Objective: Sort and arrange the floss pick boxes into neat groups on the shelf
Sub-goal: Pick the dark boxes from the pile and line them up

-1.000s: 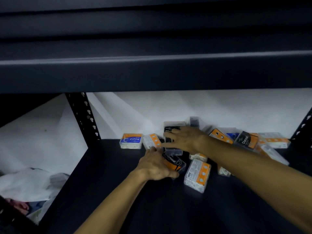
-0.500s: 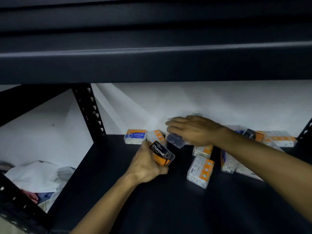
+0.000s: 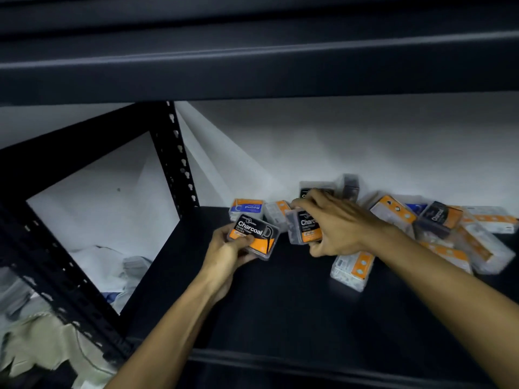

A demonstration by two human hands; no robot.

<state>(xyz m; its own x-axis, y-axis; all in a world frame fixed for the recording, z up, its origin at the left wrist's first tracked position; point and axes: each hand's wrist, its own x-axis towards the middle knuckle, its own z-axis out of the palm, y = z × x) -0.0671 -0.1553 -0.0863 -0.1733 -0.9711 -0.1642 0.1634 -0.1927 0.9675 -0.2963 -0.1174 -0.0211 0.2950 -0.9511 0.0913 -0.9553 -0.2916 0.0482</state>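
Note:
My left hand (image 3: 227, 251) holds a black-and-orange Charcoal floss pick box (image 3: 254, 235) tilted above the dark shelf (image 3: 280, 313). My right hand (image 3: 339, 223) grips a second Charcoal box (image 3: 304, 227) just to the right of it. Behind them lie a blue-labelled Round box (image 3: 247, 209) and a white-and-orange box (image 3: 276, 214). Another white-and-orange box (image 3: 352, 269) lies under my right forearm. A loose heap of mixed boxes (image 3: 449, 228) spreads along the back right, including a further Charcoal box (image 3: 438, 217). Dark boxes (image 3: 349, 186) stand by the wall.
A black perforated upright post (image 3: 179, 158) stands at the shelf's back left corner. The upper shelf beam (image 3: 252, 71) hangs low overhead. A white wall (image 3: 365, 144) backs the shelf. Crumpled cloth and paper (image 3: 42, 332) lie on the floor at the left.
My right hand lifted a Charcoal box from the back and brought it forward next to the one in my left hand. My left hand raised and turned its box label up.

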